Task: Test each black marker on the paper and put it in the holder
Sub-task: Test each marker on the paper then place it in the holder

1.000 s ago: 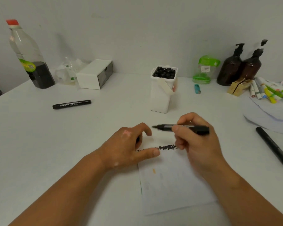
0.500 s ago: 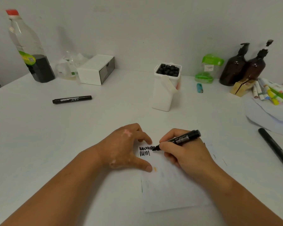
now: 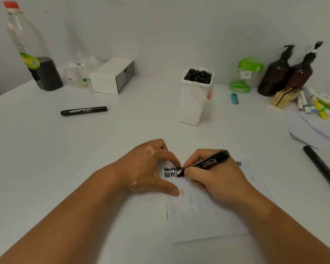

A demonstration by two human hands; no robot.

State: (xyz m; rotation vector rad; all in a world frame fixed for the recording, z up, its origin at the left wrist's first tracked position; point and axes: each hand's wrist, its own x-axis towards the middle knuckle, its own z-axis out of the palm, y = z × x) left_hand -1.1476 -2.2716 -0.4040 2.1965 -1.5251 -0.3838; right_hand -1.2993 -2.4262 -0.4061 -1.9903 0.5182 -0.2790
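My right hand (image 3: pixel 215 174) grips an uncapped black marker (image 3: pixel 208 163), its tip down on the white paper (image 3: pixel 202 212) at the end of a second black scribble line. My left hand (image 3: pixel 147 168) presses the paper's left edge with thumb and fingers spread. Behind the paper stands the white holder (image 3: pixel 195 103), packed with several black markers (image 3: pixel 198 75). One capped black marker (image 3: pixel 83 111) lies on the table at the left. Another black marker (image 3: pixel 322 168) lies at the right edge.
A tall bottle (image 3: pixel 33 52) with dark liquid, a white box (image 3: pixel 111 76) and clear plastic stand at the back left. Two brown pump bottles (image 3: pixel 286 73), a green container (image 3: pixel 244 75), a small blue lighter (image 3: pixel 234 98), coloured markers (image 3: pixel 316 103) and loose paper (image 3: pixel 312 128) crowd the back right.
My right hand brought the marker down from above the paper and drew a second scribble line under the first. My left hand stayed pressing the paper.
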